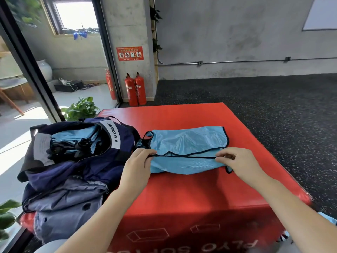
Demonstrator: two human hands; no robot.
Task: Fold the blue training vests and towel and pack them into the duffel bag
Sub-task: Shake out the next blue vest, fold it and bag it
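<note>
— What is hidden beside the red plyo box [191, 194]?
— The duffel bag [73, 161] contents are partly covered by its flap; the box's printed lettering is cut off at the bottom edge, and both forearms too.
</note>
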